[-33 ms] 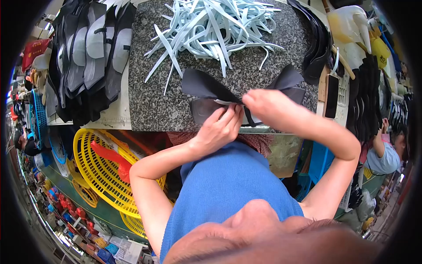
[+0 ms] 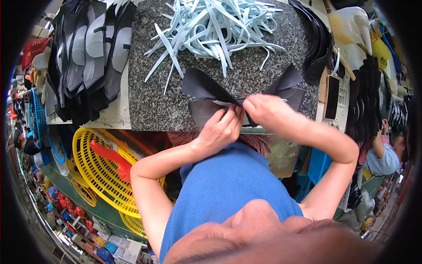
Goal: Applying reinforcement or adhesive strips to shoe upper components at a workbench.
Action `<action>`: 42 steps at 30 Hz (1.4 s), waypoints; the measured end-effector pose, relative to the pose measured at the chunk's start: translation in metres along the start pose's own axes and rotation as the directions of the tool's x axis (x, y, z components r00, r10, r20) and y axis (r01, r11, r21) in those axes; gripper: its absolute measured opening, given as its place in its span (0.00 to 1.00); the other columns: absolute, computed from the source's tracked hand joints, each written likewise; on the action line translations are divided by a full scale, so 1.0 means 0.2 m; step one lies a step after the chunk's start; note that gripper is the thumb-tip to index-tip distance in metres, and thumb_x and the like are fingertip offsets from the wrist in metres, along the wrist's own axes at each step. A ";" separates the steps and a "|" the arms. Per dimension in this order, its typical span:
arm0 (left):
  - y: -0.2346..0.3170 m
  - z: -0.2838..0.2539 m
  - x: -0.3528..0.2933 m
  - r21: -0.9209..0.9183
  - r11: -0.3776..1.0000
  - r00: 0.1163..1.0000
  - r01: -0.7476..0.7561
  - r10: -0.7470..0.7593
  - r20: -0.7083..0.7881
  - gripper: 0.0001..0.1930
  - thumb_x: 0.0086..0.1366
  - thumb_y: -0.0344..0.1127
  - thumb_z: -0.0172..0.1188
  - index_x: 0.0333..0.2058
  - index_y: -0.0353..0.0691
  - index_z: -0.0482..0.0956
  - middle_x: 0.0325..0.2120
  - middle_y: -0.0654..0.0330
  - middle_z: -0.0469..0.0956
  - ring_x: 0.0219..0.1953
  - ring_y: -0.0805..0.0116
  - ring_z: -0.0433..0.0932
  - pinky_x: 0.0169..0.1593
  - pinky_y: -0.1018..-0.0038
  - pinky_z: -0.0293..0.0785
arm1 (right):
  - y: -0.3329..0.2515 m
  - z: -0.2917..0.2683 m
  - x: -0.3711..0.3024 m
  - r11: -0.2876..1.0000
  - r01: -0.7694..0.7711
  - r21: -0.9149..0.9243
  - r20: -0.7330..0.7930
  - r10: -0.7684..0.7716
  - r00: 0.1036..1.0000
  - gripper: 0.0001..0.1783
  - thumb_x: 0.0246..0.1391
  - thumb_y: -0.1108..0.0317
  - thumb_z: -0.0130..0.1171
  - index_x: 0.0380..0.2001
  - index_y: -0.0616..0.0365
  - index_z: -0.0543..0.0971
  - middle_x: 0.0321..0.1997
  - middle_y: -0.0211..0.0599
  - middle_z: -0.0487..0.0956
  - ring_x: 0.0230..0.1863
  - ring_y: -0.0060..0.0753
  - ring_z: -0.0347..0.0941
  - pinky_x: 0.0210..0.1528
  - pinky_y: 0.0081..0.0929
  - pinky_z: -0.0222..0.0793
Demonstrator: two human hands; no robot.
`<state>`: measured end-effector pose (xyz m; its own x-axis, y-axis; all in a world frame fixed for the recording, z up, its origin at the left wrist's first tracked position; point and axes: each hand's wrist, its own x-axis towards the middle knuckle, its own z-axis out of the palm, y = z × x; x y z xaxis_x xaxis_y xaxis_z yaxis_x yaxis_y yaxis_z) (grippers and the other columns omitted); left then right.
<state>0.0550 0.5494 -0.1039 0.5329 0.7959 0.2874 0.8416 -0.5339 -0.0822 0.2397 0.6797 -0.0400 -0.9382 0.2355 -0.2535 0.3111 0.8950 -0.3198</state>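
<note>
Near the front edge of the stone slab (image 2: 151, 112), both hands are on a black shoe upper piece (image 2: 211, 90), its two wings spread left and right. My left hand (image 2: 222, 125) is closed, fingertips pinching the middle of the piece from the front. A pale strip shows just above those fingertips. My right hand (image 2: 268, 110) is closed over the same middle part, thumb and fingers pressed together; what lies inside them is hidden. A small light end peeks out behind its knuckles. Beyond the piece lies a tangled pile of pale blue strips (image 2: 211, 33).
Stacked black and grey upper pieces (image 2: 92, 57) lie at the left. More black curved pieces (image 2: 312, 53), a phone (image 2: 332, 97) and a cloudy plastic bottle (image 2: 347, 26) are at the right. A yellow basket (image 2: 83, 163) stands below left. Another person (image 2: 382, 154) sits at far right.
My right hand has shifted slightly right and down, and a light end now shows behind it. My left hand keeps its hold, nearly still.
</note>
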 end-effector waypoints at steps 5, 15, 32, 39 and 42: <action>0.08 0.04 -0.03 -0.015 0.997 0.997 0.077 -0.077 -0.003 0.16 0.57 0.35 0.58 0.40 0.32 0.85 0.42 0.52 0.84 0.49 0.60 0.82 0.55 0.69 0.76 | -0.12 0.21 -0.09 0.995 -0.045 -0.090 -0.254 0.021 0.967 0.16 0.50 0.73 0.60 0.43 0.68 0.77 0.56 0.51 0.80 0.54 0.42 0.80 0.57 0.33 0.79; -0.17 -0.18 0.03 -0.442 0.888 0.991 0.126 -0.090 0.101 0.13 0.64 0.44 0.66 0.34 0.38 0.80 0.30 0.60 0.77 0.35 0.65 0.80 0.36 0.70 0.77 | -0.18 0.32 -0.08 0.959 -0.163 0.231 -0.422 0.250 0.872 0.33 0.48 0.71 0.70 0.61 0.61 0.81 0.56 0.43 0.82 0.55 0.44 0.79 0.57 0.37 0.80; -0.48 -0.15 -0.09 -0.650 0.725 0.968 0.228 -0.097 0.232 0.26 0.42 0.17 0.64 0.45 0.34 0.85 0.43 0.56 0.82 0.46 0.54 0.80 0.48 0.62 0.83 | -0.26 0.38 0.03 0.950 -0.072 0.303 -0.519 0.228 0.824 0.31 0.48 0.75 0.67 0.60 0.61 0.81 0.50 0.33 0.82 0.53 0.32 0.79 0.61 0.40 0.69; -0.45 -0.09 -0.19 -0.604 0.797 0.997 0.034 0.016 0.078 0.25 0.52 0.29 0.63 0.51 0.29 0.84 0.45 0.52 0.81 0.44 0.54 0.80 0.45 0.62 0.83 | -0.29 0.42 0.04 0.959 -0.067 0.275 -0.497 0.202 0.844 0.34 0.47 0.74 0.67 0.62 0.57 0.81 0.50 0.31 0.81 0.54 0.29 0.78 0.63 0.40 0.67; -0.45 -0.07 -0.19 -0.571 0.821 1.000 -0.018 0.025 0.005 0.21 0.51 0.27 0.65 0.46 0.27 0.84 0.42 0.52 0.80 0.41 0.57 0.80 0.42 0.66 0.84 | -0.31 0.39 0.05 0.977 -0.119 0.179 -0.486 0.193 0.853 0.35 0.47 0.72 0.67 0.63 0.56 0.81 0.50 0.28 0.79 0.53 0.28 0.76 0.65 0.40 0.65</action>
<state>-0.0421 0.5620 -0.0935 0.5541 0.7836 0.2809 0.6313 -0.6156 0.4718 0.2232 0.5977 -0.0939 -0.8138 0.5571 0.1655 0.4423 0.7784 -0.4454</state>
